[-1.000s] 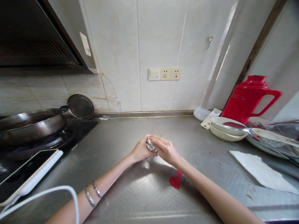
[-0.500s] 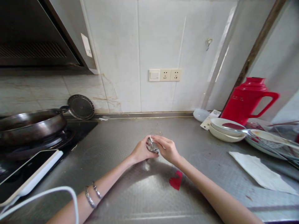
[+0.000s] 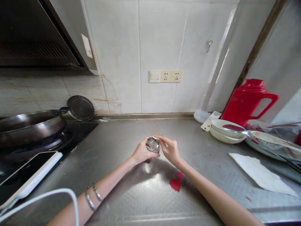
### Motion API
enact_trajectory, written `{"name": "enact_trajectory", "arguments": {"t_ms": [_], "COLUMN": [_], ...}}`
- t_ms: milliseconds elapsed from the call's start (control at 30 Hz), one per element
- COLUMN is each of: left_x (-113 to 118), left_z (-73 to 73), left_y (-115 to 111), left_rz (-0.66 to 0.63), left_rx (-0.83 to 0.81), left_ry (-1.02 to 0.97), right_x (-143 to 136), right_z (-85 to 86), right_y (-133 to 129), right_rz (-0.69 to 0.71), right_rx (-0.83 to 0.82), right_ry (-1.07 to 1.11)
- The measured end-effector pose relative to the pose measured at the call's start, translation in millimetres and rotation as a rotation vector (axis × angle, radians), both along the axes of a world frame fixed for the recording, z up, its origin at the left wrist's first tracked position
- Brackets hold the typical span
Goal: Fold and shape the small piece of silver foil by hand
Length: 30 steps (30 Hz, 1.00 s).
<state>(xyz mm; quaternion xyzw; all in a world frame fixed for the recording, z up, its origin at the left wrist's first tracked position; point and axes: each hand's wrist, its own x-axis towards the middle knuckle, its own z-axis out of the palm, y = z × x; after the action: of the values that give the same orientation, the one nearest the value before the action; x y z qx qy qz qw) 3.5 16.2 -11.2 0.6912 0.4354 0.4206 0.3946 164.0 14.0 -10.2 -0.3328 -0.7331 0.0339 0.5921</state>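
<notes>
Since half a second ago my right hand (image 3: pixel 171 151) has drawn a little off the face of the small silvery thing (image 3: pixel 153 147), so more of its crinkled surface shows; my left hand (image 3: pixel 142 153) has stayed nearly where it was. My silvery piece sits between my two hands, above the middle of the metal worktop (image 3: pixel 122 131); my left hand is curled partway round it, fingers on its left and far side, thumb along its near edge, and has hold of it; my right fingers are bent, tips close together at its far upper edge, and whether they grip that edge I cannot tell.

Its broad, roundish face turns up towards me; a pale slanting streak crosses the upper part; it looks about as wide as it is tall, so I cannot settle on a long axis.

As for writing, the red flask (image 3: pixel 244 103) bears faint pale lettering, too blurred to read; the white card (image 3: pixel 211 121) beside the bowls (image 3: pixel 227 137) has small dark print that I cannot make out; the sticker (image 3: pixel 87 46) on the range hood (image 3: pixel 35 34) is likewise too small. Between my forearms a red scrap (image 3: pixel 176 182) lies flat.
</notes>
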Motion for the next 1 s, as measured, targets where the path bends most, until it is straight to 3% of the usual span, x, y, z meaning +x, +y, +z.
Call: {"name": "enact_trajectory", "arguments": {"t_ms": [200,333,467,800,1000], "left_x": [0,0,0,-1,-1], "left_z": [-1.2,1.8,2.2,1.7,7.9], "left_y": [3,-2,-5,-1,-7], "left_rz": [-0.007,-0.026,-0.065,-0.07,-0.059], "left_rx": [-0.032,-0.085,-0.031,-0.001,0.052], "left_ry": [-0.134,-0.116,-0.117,-0.109,-0.023], "right_x": [-1,-1,-2,6,3], "right_z": [-2.4,-0.8,2.8,7.7,11.5], "right_y": [-3,-2,-4,-4,-3], "right_rz": [0.091,0.022,-0.018,0.176,0.009], "right_rx": [0.197,0.081,-0.007,0.334,0.107], "right_ry": [-0.041,0.027,0.054,-0.262,-0.07]}}
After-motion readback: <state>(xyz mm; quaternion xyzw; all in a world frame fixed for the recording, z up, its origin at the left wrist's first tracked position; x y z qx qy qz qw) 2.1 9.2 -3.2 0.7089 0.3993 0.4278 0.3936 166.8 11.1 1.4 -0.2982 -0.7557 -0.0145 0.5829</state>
